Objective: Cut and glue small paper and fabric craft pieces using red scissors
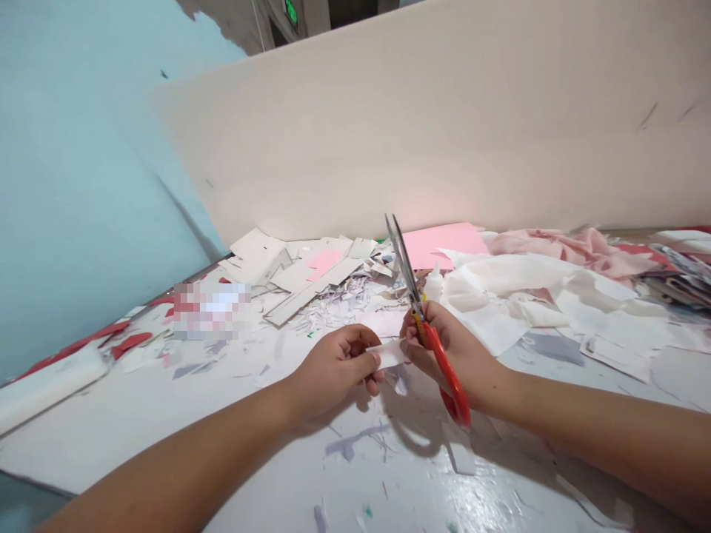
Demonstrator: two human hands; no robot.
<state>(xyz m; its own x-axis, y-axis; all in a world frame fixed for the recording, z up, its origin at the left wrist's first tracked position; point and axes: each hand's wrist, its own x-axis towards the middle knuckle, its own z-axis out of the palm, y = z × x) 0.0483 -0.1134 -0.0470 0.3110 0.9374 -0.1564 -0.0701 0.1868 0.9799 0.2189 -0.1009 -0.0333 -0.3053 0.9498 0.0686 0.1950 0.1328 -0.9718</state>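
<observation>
My left hand [336, 366] is closed in a pinch on one end of a small white paper strip [392, 354]. Against the strip's other end are the thumb and fingertips of my right hand [469, 360]. That same hand also holds a pair of scissors [431, 334] with red handles. Their blades point up and away from me, tips slightly apart, with no paper between them. Both hands are just above the white tabletop [266, 459], close together.
Cardboard pieces and shredded scraps [349, 296] pile up at the back. Behind my right hand are a white bottle [434, 283], a pink sheet [444, 246] and crumpled white sheets [589, 292]. A pale board [444, 126] rises behind; a blue wall [100, 163] stands left.
</observation>
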